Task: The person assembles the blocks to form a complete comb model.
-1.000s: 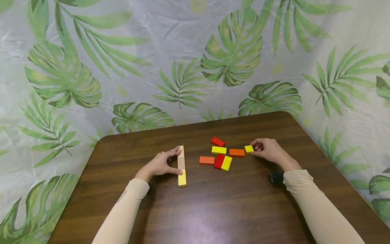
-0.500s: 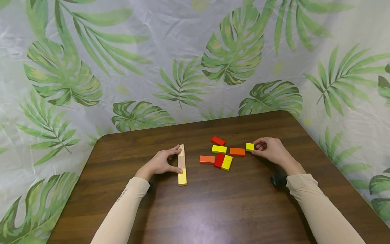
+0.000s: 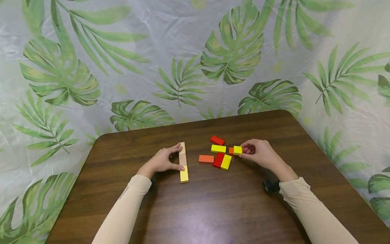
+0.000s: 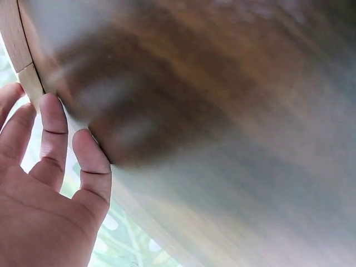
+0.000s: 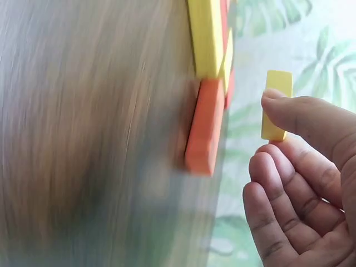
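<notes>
In the head view my right hand (image 3: 262, 152) pinches a small yellow block (image 3: 237, 150) above an orange block (image 3: 231, 151) that lies on the table. The right wrist view shows the thumb on one face of that yellow block (image 5: 272, 123), raised off the tabletop. My left hand (image 3: 161, 161) rests along a straight row of blocks laid end to end. Its thumb touches the pale yellow block (image 3: 184, 176) nearest me, past a plain wooden block (image 3: 182, 160); its fingers lie at the far wooden block (image 3: 182, 145).
Beside the orange block lie a red block (image 3: 217, 140), a flat yellow block (image 3: 218, 148), a salmon block (image 3: 206, 159), and a dark red block (image 3: 218, 160) against another yellow block (image 3: 226, 162). A leaf-print cloth (image 3: 179, 84) hangs behind the brown table (image 3: 195, 206).
My right hand has lifted the small yellow block and carried it left, over the orange block. My left hand remains at the row, which has shifted slightly right and away.
</notes>
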`<action>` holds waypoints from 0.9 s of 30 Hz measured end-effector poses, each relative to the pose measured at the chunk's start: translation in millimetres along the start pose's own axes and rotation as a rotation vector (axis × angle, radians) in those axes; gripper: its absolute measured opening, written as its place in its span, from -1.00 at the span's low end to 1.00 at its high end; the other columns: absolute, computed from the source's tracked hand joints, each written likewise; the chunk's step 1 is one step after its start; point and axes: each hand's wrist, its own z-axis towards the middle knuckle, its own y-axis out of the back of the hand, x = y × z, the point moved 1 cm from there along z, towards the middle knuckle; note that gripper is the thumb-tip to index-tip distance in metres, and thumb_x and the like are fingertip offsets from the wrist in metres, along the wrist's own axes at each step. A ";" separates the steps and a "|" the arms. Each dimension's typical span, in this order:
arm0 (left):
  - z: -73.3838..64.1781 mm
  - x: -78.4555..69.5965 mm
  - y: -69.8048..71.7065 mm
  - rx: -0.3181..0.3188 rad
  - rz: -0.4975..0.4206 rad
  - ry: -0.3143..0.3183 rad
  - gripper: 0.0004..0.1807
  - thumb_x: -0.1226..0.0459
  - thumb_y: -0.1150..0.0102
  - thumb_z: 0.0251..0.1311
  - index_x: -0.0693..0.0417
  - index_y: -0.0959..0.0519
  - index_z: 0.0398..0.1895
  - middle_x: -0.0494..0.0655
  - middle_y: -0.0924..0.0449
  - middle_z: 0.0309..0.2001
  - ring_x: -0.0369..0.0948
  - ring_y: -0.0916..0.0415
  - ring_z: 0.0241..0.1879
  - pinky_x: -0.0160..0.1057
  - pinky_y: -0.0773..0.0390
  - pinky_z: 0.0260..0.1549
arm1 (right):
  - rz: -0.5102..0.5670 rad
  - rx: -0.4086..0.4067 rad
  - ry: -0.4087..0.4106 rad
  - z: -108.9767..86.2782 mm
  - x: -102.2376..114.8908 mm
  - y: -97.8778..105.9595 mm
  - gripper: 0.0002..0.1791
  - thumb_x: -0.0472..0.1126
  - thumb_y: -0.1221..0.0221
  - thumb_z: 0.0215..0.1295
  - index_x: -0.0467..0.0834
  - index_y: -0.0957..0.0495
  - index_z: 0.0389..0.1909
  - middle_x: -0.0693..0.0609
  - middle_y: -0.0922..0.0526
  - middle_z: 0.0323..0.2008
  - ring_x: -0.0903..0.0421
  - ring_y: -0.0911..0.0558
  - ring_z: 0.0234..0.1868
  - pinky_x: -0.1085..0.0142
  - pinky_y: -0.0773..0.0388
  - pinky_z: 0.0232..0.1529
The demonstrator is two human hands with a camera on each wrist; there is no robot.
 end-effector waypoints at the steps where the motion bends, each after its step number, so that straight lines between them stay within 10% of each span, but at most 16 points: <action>1: 0.0 -0.5 0.3 -0.002 0.000 -0.001 0.08 -0.12 -0.63 0.12 0.00 -0.33 0.66 -0.08 -0.10 0.73 0.18 -0.51 0.43 0.15 -0.45 0.47 | 0.008 0.003 0.007 -0.2 3.6 -2.1 -0.65 -0.19 -0.55 0.26 -0.29 -0.75 -0.03 -0.02 -0.74 -0.29 0.12 -0.64 -0.29 0.43 -0.62 -0.22; 27: -2.7 -3.1 -0.4 0.001 -0.016 0.021 0.06 -0.09 -0.62 0.15 -0.01 -0.33 0.66 -0.11 -0.09 0.74 0.18 -0.52 0.40 0.14 -0.48 0.43 | 0.133 0.141 0.117 -13.6 82.2 -65.4 -0.71 -0.24 -0.58 0.19 -0.20 -0.76 -0.12 0.10 -0.72 -0.33 0.26 -0.62 -0.31 0.40 -0.68 -0.19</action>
